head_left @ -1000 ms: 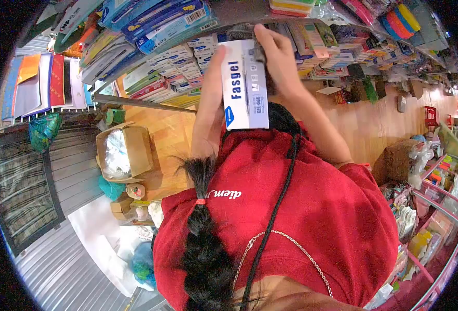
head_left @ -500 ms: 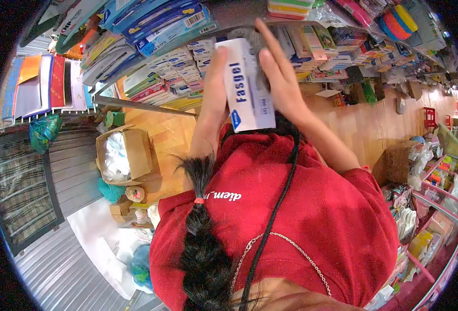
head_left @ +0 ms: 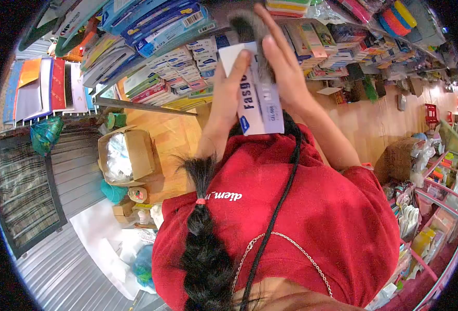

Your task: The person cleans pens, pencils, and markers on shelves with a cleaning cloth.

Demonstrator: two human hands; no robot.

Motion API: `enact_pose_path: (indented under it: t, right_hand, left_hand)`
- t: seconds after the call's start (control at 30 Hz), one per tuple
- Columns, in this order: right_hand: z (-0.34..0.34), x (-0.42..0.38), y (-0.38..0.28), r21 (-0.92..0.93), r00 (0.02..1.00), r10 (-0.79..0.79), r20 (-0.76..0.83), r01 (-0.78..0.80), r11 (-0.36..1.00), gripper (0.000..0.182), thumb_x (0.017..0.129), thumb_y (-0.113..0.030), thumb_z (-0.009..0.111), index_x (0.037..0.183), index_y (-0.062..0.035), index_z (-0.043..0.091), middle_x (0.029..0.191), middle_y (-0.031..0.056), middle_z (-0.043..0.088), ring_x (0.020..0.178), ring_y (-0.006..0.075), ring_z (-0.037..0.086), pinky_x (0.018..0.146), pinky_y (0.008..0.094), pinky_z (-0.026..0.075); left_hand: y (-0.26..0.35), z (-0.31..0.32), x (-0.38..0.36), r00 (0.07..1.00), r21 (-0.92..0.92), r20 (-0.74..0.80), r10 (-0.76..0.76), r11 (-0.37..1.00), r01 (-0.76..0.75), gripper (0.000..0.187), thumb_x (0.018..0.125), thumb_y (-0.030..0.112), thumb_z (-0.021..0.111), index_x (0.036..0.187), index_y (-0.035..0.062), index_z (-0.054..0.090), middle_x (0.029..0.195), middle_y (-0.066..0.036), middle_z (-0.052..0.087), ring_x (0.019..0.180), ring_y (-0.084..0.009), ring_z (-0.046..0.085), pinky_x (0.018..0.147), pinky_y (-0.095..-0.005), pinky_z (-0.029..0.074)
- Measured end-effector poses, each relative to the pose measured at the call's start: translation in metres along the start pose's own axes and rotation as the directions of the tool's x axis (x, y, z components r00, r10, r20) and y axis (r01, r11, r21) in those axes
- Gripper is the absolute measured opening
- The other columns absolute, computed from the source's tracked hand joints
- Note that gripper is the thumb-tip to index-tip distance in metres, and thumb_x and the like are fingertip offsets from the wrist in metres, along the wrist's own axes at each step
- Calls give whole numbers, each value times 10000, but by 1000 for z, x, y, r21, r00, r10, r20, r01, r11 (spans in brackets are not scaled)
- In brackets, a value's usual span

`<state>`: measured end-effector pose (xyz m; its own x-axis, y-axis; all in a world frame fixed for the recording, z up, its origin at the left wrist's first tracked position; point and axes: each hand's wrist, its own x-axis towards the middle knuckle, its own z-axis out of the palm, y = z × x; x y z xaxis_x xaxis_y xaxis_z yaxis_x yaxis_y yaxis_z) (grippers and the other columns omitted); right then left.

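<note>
My left hand [head_left: 227, 93] is closed around a white and pale-violet carton [head_left: 247, 106] printed "Fasgel" and "GEL", its thumb lying over the top part of the printed face. The carton stands lengthwise in front of my chest. At its right side is my right hand [head_left: 288, 78], with fingers stretched upward and closed against a dark, fuzzy, brush-like thing [head_left: 245, 28]. That thing is smeared by motion; its greyish lower part runs along the carton's right edge, and its exact kind does not show.
Shelves ahead carry stacked small pen boxes [head_left: 179, 65], blue packs [head_left: 161, 26] and books [head_left: 312, 41]. A metal shelf bar [head_left: 146, 105] crosses at left. An open cardboard box [head_left: 138, 155] stands on the wooden floor. Pink-edged racks [head_left: 441, 207] stand at right.
The carton has shifted slightly right and turned, showing more of its right side. My left thumb now lies across its face. The dark fuzzy thing now shows above the carton's top end.
</note>
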<state>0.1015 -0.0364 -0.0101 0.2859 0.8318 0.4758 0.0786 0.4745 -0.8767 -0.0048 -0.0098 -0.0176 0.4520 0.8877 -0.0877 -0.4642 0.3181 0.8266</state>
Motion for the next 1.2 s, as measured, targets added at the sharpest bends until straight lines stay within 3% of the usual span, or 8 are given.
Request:
enact_pose_path:
  t: [0.23, 0.37, 0.53, 0.77, 0.87, 0.97, 1.07, 1.2]
  right_hand:
    - [17, -34, 4, -201, 994, -9, 112, 31, 979, 523, 904, -205, 327, 1332, 31, 140, 1402, 144, 148, 1304, 217, 110, 1043, 303, 83]
    - [13, -12, 4, -172, 999, -52, -14, 49, 984, 506, 911, -202, 316, 1330, 30, 151, 1389, 147, 181, 1294, 214, 143, 1038, 301, 105]
    - [3, 11, -4, 26, 997, -75, 37, 74, 997, 499, 907, -179, 315, 1339, 8, 147, 1384, 149, 197, 1283, 226, 179, 1030, 291, 134]
    - [17, -19, 1, -169, 994, -74, 83, 88, 982, 557, 888, -163, 313, 1334, 50, 56, 1405, 185, 87, 1308, 242, 79, 1042, 305, 62]
    - [19, 21, -29, 120, 977, -88, -193, 112, 986, 347, 908, -213, 356, 1196, -22, 398, 1239, 150, 381, 1157, 254, 347, 933, 286, 271]
    - [32, 41, -40, 120, 892, 74, -446, -23, 993, 406, 903, -310, 351, 1142, 2, 453, 1189, 162, 429, 1115, 273, 388, 905, 303, 304]
    - [-6, 4, 0, 142, 984, 171, 46, -176, 974, 542, 912, -356, 289, 1313, 7, 254, 1378, 111, 246, 1286, 200, 183, 1043, 290, 104]
    - [-1, -37, -13, -45, 943, 133, 306, -125, 991, 539, 918, -329, 270, 1331, 8, 190, 1404, 126, 159, 1306, 218, 100, 1046, 322, 65]
  left_hand:
    - [34, -13, 18, 997, 0, 18, 73, 997, -73, 333, 843, 274, 526, 1055, 21, 482, 934, -55, 561, 812, -117, 549, 699, -257, 445]
    - [20, -11, 13, 985, 341, 61, 163, 924, -174, 397, 828, 303, 549, 1094, 20, 468, 963, -68, 549, 857, -122, 517, 743, -259, 420]
    - [19, 4, 5, 989, 158, 46, 141, 976, -147, 355, 825, 267, 555, 1069, 21, 476, 945, -62, 551, 817, -116, 522, 700, -238, 425]
    - [27, -7, 16, 942, 188, -35, 333, 928, -321, 262, 845, 259, 524, 974, 38, 465, 824, -32, 542, 693, -93, 517, 602, -220, 427]
    - [5, 3, 2, 960, 241, 54, 275, 929, -280, 266, 845, 239, 529, 984, 24, 459, 846, -40, 526, 752, -98, 495, 662, -230, 410]
    - [7, 8, -7, 973, 217, 74, 217, 949, -228, 292, 847, 223, 529, 1034, 14, 448, 867, -38, 520, 781, -95, 482, 690, -222, 401]
    - [9, 5, 4, 934, 142, -77, 348, 931, -336, 301, 846, 260, 526, 1026, 24, 474, 849, -35, 544, 760, -100, 516, 684, -226, 418]
    - [35, -30, 30, 972, -81, -137, 193, 975, -205, 429, 817, 407, 512, 1028, 35, 535, 901, -86, 598, 777, -175, 588, 710, -297, 468]
